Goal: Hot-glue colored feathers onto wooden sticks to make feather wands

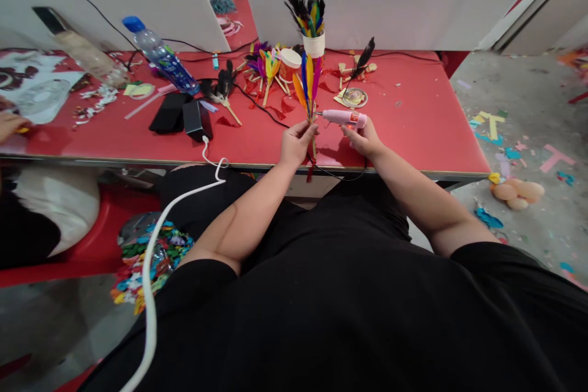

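My left hand [296,142] is closed around a wooden stick with a fan of coloured feathers [309,82] rising from it, held upright over the red table [413,128]. My right hand [365,138] grips a pink glue gun [344,117] whose nozzle points left at the stick just below the feathers. The gun's black cord drops over the table's near edge.
A white cup of feathers [313,43], an orange-lidded jar [290,64], finished feather sticks [261,70], a water bottle [160,56], a black power brick [196,119] with a white cable. Another person's hand [10,124] at far left. Paper scraps litter the floor [528,153].
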### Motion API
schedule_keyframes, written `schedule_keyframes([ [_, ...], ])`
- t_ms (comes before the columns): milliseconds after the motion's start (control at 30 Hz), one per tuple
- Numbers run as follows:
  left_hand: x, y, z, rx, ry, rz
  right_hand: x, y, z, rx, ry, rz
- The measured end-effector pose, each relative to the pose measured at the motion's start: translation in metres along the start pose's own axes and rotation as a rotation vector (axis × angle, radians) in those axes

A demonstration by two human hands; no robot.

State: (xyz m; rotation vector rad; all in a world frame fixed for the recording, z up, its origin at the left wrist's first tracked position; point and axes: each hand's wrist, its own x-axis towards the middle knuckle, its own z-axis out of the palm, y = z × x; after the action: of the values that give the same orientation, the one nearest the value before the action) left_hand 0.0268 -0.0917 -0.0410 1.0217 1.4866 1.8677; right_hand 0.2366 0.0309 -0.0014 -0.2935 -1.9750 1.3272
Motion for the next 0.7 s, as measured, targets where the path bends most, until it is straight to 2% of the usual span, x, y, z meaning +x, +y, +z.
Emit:
schedule_keyframes([
  [267,0.0013,-0.0037,-0.0004,-0.018,0.0,-0.008,-0.001,-0.0045,0.0005,0.017,-0.04,-0.009],
  [700,-0.0002,-0.0055,0.0008,-0.021,0.019,0.016,-0.0015,0.0031,0.0001,-0.015,-0.014,-0.009],
])
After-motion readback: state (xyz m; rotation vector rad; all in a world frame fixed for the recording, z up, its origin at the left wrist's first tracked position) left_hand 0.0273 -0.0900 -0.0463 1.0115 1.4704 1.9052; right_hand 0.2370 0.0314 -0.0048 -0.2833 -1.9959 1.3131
